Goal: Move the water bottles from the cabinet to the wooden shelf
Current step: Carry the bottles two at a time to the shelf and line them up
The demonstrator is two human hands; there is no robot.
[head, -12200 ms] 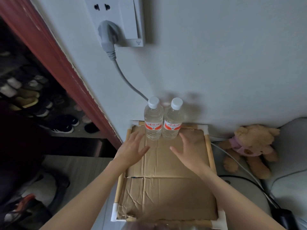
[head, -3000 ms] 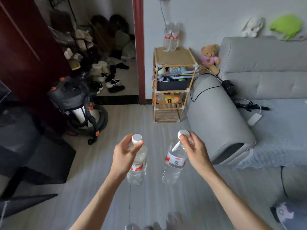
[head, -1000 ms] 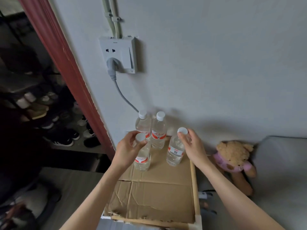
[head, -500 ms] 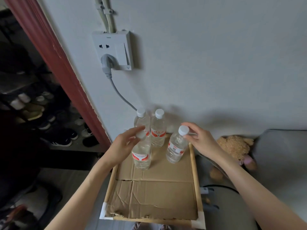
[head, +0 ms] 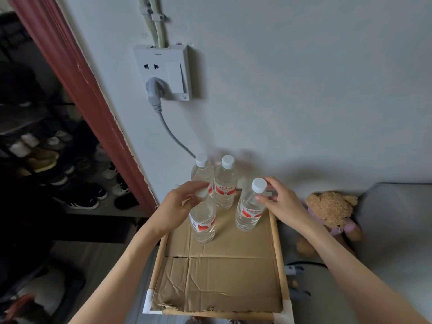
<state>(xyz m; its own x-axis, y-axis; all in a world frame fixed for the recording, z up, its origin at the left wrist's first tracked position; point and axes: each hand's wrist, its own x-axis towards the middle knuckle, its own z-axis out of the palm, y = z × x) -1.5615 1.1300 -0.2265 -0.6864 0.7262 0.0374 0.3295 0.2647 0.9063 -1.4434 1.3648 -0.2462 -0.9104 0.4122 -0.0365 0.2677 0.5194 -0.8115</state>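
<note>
Water bottles (head: 203, 220) now standing on shelf (head: 277, 249), hands (head: 177, 206) still gripping caps

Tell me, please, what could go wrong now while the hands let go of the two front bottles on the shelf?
1. The right hand pinches the neck of a tilted bottle near the shelf's right rail; released leaning, it might topple off.
2. The left hand covers the cap of its bottle, just before the two back bottles; a bump might knock them over.

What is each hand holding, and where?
Left hand holds the front-left bottle at its cap; right hand pinches the front-right bottle below its cap.
</note>
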